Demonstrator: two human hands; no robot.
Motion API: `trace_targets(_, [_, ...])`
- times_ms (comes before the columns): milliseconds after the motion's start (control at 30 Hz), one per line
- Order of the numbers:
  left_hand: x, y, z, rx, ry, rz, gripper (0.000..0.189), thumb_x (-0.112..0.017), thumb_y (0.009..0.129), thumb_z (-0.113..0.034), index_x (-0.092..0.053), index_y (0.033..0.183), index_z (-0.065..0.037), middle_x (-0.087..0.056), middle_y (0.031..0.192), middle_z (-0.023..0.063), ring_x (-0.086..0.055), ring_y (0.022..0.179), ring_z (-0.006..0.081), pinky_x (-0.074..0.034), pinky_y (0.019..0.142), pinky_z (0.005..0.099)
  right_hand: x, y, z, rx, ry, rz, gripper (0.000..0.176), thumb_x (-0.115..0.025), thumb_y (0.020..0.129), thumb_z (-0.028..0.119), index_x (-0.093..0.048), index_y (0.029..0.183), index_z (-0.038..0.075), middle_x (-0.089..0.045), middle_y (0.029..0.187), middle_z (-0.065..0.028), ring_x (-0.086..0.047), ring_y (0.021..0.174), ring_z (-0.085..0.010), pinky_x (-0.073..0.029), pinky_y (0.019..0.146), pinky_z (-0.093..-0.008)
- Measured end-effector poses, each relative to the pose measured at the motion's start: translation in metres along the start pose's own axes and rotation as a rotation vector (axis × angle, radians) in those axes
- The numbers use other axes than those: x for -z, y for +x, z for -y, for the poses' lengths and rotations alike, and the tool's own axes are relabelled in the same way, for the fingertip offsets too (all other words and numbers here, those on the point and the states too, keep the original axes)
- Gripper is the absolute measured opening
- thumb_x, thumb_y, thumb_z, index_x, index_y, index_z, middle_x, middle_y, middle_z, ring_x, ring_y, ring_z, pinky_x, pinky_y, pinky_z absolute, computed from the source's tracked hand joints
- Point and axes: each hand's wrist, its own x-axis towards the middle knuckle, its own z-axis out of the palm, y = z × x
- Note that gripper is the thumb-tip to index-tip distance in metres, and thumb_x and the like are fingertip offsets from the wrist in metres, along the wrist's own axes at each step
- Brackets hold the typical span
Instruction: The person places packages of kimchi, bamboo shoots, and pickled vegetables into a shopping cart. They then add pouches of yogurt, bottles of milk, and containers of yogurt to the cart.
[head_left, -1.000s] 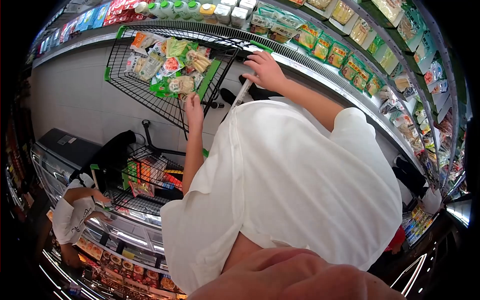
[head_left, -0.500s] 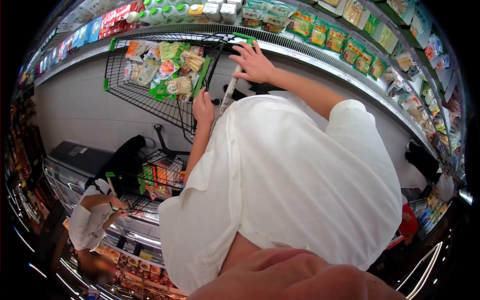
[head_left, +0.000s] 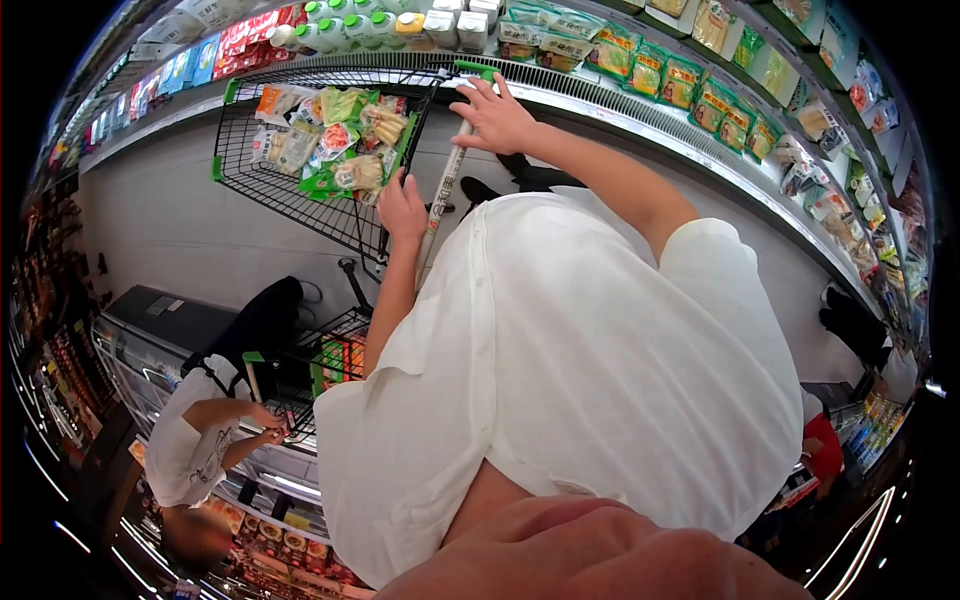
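Right hand [head_left: 497, 118]: arm stretched forward and nearly straight, palm down on the far end of the cart's handle [head_left: 441, 205], fingers spread, not wrapped round it. Left hand [head_left: 402, 208]: elbow bent, forearm running up from the white shirt [head_left: 600, 380], fingers curled together into a fist closed on the handle lower down. The two hands are apart along the bar.

The cart [head_left: 285, 195] is a black wire one with green trim, straight ahead of the person. Food packets [head_left: 340, 140] are piled at the handle end of the basket.

Floor [head_left: 170, 220]: grey tiles, shop aisle. A chilled shelf [head_left: 690, 120] runs along the right side, with green packets [head_left: 650, 75] on it and bottles [head_left: 350, 20] at the far end. Lower left: another person [head_left: 195, 450] in a white top with a second cart [head_left: 335, 360], beside a low freezer [head_left: 150, 315].

Versus half a second ago: the right hand has slid a bit further forward along the handle and the left hand keeps its closed grip. The cart sits about the same. The other person and their cart have shifted lower in view.
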Motion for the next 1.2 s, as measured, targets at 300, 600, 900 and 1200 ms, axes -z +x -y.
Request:
trace_targets(300, [-0.005, -0.001, -0.002, -0.025, -0.027, -0.067, 0.048, -0.053, 0.111, -0.044, -0.071, 0.134, -0.006, -0.075, 0.121, 0.0196, -0.066, 0.116, 0.0411, -0.046, 0.105, 0.0517, -0.007, 0.005, -0.005, -0.035, -0.007, 0.104, 0.082, -0.044, 0.104, 0.075, -0.055, 0.155, 0.012, -0.042, 0.166, -0.0226, -0.025, 0.162, -0.0413, -0.01, 0.129, -0.07])
trace_targets(600, [-0.013, 0.0, 0.003, -0.013, -0.074, -0.076, 0.047, -0.054, 0.11, -0.043, -0.073, 0.131, -0.005, -0.076, 0.115, 0.02, -0.068, 0.111, 0.0421, -0.048, 0.1, 0.052, -0.02, 0.012, -0.007, -0.038, 0.014, 0.158, 0.085, -0.041, 0.105, 0.077, -0.055, 0.156, 0.01, -0.04, 0.168, -0.0251, -0.022, 0.164, -0.0433, -0.007, 0.129, -0.0718])
trace_targets(900, [-0.03, -0.001, 0.027, 0.048, -0.026, -0.094, 0.05, -0.052, 0.111, -0.047, -0.072, 0.134, -0.007, -0.076, 0.118, 0.0191, -0.067, 0.114, 0.0418, -0.048, 0.101, 0.0513, -0.042, 0.01, -0.005, -0.012, 0.036, 0.083, 0.084, -0.044, 0.103, 0.077, -0.059, 0.152, 0.01, -0.043, 0.164, -0.0238, -0.023, 0.163, -0.044, -0.007, 0.129, -0.0715])
trace_targets(1200, [-0.042, -0.006, 0.034, 0.101, -0.388, -0.23, 0.053, -0.053, 0.113, -0.04, -0.063, 0.141, 0.004, -0.07, 0.13, 0.0257, -0.067, 0.116, 0.0422, -0.049, 0.103, 0.0482, -0.065, 0.009, -0.001, 0.07, 0.103, -0.023, 0.08, -0.045, 0.104, 0.075, -0.059, 0.151, 0.011, -0.041, 0.167, -0.0214, -0.024, 0.163, -0.0416, -0.009, 0.129, -0.0711])
